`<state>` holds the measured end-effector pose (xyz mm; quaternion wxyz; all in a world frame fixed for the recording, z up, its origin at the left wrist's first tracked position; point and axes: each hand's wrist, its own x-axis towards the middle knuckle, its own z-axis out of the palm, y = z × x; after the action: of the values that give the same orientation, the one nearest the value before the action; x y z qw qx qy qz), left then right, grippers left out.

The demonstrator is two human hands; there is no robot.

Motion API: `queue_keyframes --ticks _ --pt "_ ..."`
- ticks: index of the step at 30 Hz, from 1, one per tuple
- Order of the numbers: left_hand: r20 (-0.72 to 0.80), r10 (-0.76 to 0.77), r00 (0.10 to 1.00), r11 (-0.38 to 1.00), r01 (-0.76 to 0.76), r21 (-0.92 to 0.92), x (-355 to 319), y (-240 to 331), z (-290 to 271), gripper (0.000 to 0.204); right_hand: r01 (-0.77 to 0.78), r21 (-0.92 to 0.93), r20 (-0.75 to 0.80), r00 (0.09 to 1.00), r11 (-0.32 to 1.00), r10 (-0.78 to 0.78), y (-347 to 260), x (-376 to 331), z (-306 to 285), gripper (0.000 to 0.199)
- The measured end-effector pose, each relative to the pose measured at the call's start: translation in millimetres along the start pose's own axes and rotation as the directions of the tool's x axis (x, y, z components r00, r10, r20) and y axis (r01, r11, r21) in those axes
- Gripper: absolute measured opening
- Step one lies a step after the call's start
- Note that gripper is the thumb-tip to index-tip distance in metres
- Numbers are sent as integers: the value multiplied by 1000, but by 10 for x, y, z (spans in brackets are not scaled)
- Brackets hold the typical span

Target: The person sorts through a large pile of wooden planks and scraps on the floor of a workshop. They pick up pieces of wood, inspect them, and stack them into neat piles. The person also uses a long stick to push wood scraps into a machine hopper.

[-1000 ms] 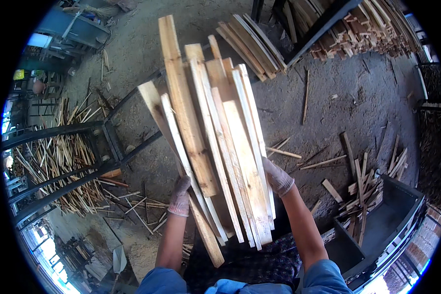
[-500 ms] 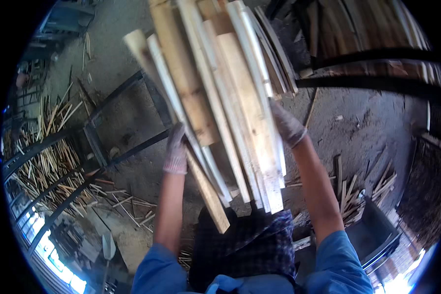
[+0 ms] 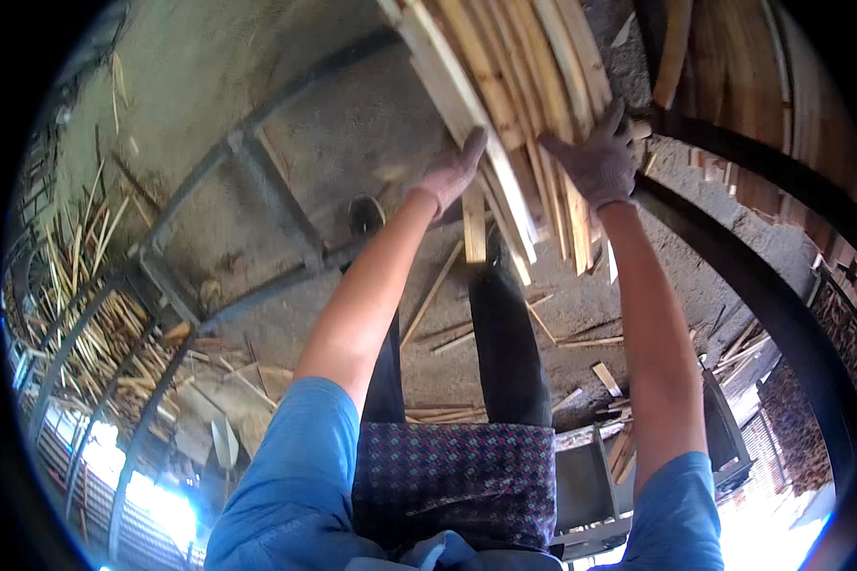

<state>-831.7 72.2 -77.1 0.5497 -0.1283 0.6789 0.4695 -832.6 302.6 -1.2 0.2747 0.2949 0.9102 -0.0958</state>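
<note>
A bundle of long, pale wooden slats (image 3: 514, 86) slants up and away from me, its near ends uneven. My left hand (image 3: 452, 176), in a thin light glove, presses on the bundle's left edge with its thumb on top; its other fingers are partly hidden by the wood. Over the right side of the slats lies my right hand (image 3: 595, 162), also gloved, with fingers and thumb spread apart. One shorter slat (image 3: 474, 224) pokes out below the others beside my left hand.
Dark metal frames stand at left (image 3: 281, 190) and right (image 3: 771, 266). Stacked wide boards (image 3: 733, 67) fill the far right. A heap of thin sticks (image 3: 105, 333) lies at left, with loose offcuts around my feet. A grey bin (image 3: 724, 419) is at lower right.
The bundle has moved away from me and to the right, with both hands following. My right hand's fingers now show spread over the slats. My legs and feet have come into view.
</note>
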Motion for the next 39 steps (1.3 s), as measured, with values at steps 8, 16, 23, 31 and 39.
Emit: queue_keyframes --ticks 8,16,23,31,39 --pt "25 20 999 776 0 -631 129 -297 -412 100 33 303 -332 940 952 73 31 -1065 174 100" --pt "-107 82 991 913 -118 -390 -103 -94 -414 88 -266 369 -129 934 890 333 -196 -2348 1214 86" --pt "-37 238 970 967 -234 102 -278 225 -265 56 -536 554 753 649 -637 109 -98 -1921 1989 118" --pt "-379 143 914 981 -79 179 -389 500 60 90 -547 603 620 779 -581 -90 7 -1976 2101 73" --pt "-421 123 899 974 -28 225 -359 778 -11 107 -508 773 595 789 380 -155 174 -1958 2299 56"
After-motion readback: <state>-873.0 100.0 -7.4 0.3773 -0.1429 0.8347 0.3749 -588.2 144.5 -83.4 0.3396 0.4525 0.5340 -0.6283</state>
